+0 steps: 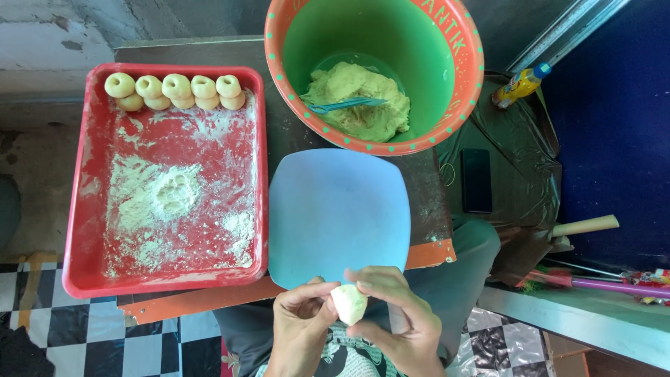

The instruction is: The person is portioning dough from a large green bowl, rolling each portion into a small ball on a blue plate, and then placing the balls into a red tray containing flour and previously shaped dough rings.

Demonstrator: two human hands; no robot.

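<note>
Overhead view of my work table (pixel 426 202), read left to right. At the left edge sits a red tray (pixel 73 209), dusted with loose flour (pixel 171 195) heaped near its middle; along its far rim runs a row of shaped dough rings (pixel 176 91), touching one another. Just right of the tray, at the table's near edge, lies a pale blue plate (pixel 338 209), bare on top. Beyond the plate, at the far edge, stands a green basin with an orange dotted rim (pixel 433 49); it holds a mass of dough (pixel 359 105) with a blue spoon (pixel 345 105) lying across it. Below the plate, off the table's near edge and over my lap, my left hand (pixel 300 328) and my right hand (pixel 398 318) meet around a small lump of dough (pixel 349 304): both are curled narrow, fingertips pinching the lump from either side. Right of the table, on dark plastic sheeting (pixel 516 146), lie a black phone (pixel 476 180) and, at the far corner, a yellow bottle with a blue cap (pixel 520 85).
</note>
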